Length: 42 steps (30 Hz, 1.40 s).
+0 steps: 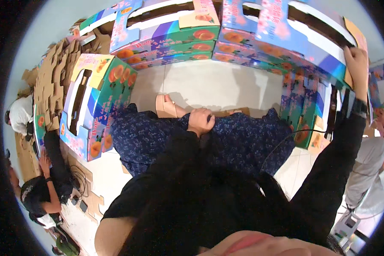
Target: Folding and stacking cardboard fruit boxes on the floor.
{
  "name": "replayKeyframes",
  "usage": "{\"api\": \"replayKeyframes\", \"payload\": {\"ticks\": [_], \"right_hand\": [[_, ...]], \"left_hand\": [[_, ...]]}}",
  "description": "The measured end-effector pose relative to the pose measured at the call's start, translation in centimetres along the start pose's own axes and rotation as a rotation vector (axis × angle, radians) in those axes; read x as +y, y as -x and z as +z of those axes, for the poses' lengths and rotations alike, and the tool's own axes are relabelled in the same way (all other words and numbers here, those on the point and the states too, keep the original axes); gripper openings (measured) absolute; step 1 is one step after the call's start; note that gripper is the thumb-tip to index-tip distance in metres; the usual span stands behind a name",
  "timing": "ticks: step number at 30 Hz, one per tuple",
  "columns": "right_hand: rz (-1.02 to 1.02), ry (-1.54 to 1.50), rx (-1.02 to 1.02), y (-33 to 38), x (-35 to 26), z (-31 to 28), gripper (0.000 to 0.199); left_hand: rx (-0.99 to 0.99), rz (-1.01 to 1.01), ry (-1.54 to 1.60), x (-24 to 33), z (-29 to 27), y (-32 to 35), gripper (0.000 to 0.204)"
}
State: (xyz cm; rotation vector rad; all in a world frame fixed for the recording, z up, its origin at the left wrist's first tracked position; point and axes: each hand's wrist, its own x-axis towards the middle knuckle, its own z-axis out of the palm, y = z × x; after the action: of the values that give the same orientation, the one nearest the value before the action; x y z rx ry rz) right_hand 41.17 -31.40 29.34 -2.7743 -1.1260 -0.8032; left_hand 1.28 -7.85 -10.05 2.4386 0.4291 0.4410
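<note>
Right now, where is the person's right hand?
In the head view, upper right: the right hand is raised, gripping the edge of the top colourful fruit box.

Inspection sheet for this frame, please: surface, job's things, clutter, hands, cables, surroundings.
Surface: pale tiled floor, bare patch ahead of the person's knees.
Job's things: colourful fruit-print cartons; the stack on the right has its top carton under the right hand; another stack ahead; one carton on the left.
Clutter: flat brown cardboard blanks piled at left.
Hands: right hand raised, its grip on the top carton's edge; left hand curled shut on the lap, over the blue patterned skirt; whether it holds anything cannot be told.
Cables: a thin dark cable arcs across the lap.
Surroundings: other people at far left and at right.
</note>
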Motion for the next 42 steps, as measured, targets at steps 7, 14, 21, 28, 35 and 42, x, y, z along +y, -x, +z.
{"api": "replayKeyframes", "payload": {"ticks": [7,14,21,28,35,42], "right_hand": [[0.315,0.051,-0.065,14.9,13.8,-6.7,0.040],[0.554,0.450,-0.088,25.3,9.7,-8.1,0.053],[0.199,0.050,-0.725,30.1,10.4,-2.4,0.035],[0.760,-0.325,-0.581,26.1,2.1,-4.0,0.086],[0.805,-0.412,-0.275,22.9,1.5,-5.6,0.092],[0.681,-0.577,-0.277,20.4,9.2,-0.8,0.089]], "left_hand": [[0.015,0.055,0.025,0.7,-0.4,-0.1,0.026],[0.037,0.055,0.028,1.1,-0.7,0.1,0.027],[-0.007,0.015,-0.029,0.5,-0.2,0.2,0.030],[0.046,0.033,0.028,1.1,-0.6,0.1,0.030],[0.012,0.008,0.005,0.2,0.1,0.3,0.029],[0.017,0.003,0.041,0.8,-0.5,0.0,0.029]]}}
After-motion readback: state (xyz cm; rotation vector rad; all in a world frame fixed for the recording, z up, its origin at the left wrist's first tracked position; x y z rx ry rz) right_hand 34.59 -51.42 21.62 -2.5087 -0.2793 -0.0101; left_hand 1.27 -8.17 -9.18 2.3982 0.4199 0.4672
